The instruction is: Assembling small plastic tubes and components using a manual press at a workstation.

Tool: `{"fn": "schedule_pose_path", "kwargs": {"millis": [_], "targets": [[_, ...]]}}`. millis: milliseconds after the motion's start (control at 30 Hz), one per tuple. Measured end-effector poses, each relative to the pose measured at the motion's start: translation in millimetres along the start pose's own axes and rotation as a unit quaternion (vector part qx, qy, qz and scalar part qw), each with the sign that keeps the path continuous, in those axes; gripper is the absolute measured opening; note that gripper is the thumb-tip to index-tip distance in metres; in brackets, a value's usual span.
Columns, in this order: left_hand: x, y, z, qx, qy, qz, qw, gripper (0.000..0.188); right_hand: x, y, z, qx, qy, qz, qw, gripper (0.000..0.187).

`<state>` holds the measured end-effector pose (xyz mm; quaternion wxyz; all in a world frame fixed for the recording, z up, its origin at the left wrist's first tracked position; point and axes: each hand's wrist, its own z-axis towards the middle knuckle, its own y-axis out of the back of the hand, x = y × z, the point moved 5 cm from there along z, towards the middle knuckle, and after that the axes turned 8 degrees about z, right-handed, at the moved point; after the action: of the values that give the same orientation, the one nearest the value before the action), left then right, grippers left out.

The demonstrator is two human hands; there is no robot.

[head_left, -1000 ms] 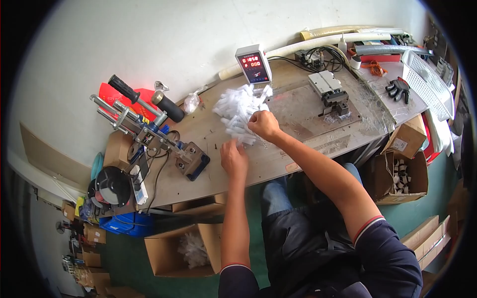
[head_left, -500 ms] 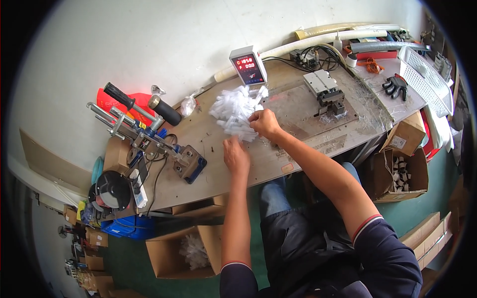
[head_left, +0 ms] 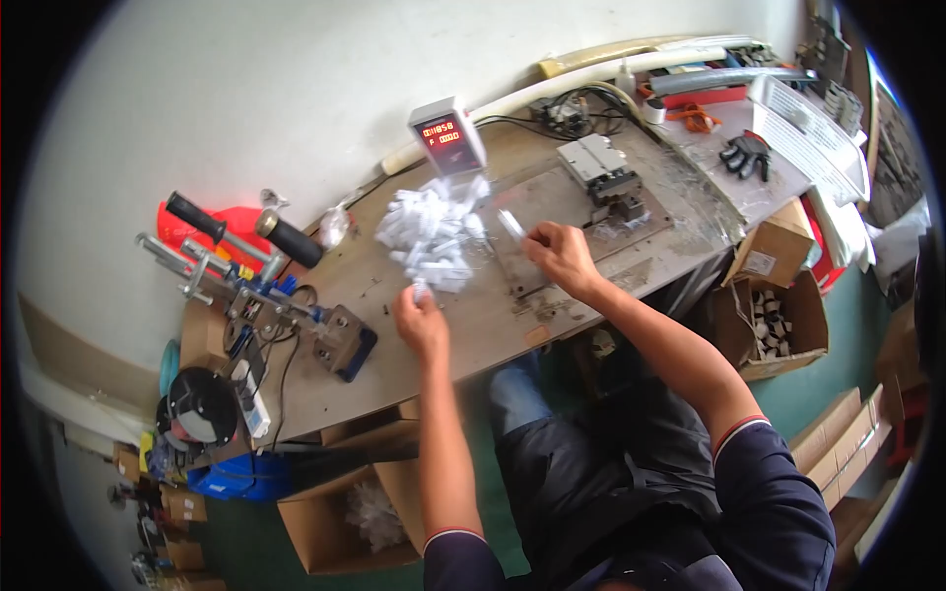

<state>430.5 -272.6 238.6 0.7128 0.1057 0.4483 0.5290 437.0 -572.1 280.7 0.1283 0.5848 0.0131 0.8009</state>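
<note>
A heap of small white translucent plastic pieces lies on the workbench. My right hand is closed in a pinch on one short white plastic piece, held over the flat metal plate to the right of the heap. At the heap's near edge, my left hand pinches a small whitish plastic piece; its exact shape is blurred. Beyond the right hand, a small metal press fixture stands on the plate.
A counter box with red digits stands behind the heap. To the left is a hand-lever press with black grips. A black glove and a white basket lie at right. Cardboard boxes sit below the bench.
My right hand has drawn away from the heap to the right, carrying a white piece. My left hand stays by the heap's near edge. The whole view has shifted a little.
</note>
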Motion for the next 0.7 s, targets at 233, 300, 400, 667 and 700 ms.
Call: {"fn": "schedule_pose_path", "kwargs": {"millis": [233, 300, 400, 667, 700], "targets": [[-30, 14, -3, -0.065, 0.044, -0.099, 0.992, 0.022, -32, 133, -44, -0.124, -0.011, -0.161, 0.979, 0.017], [-54, 0, -12, -0.042, 0.025, -0.137, 0.989, 0.023, -35, 148, -41, -0.136, 0.001, -0.189, 0.973, 0.017], [-105, -27, -25, 0.015, -0.029, -0.207, 0.978, 0.024, -38, 152, -31, -0.141, 0.021, -0.232, 0.962, 0.018], [-196, -94, -14, 0.122, -0.064, -0.272, 0.952, 0.019, -45, 140, -12, -0.127, -0.016, -0.286, 0.95, 0.024], [-197, -99, -12, 0.135, -0.054, -0.272, 0.951, 0.019, -44, 138, -11, -0.131, -0.009, -0.287, 0.949, 0.025]]}}
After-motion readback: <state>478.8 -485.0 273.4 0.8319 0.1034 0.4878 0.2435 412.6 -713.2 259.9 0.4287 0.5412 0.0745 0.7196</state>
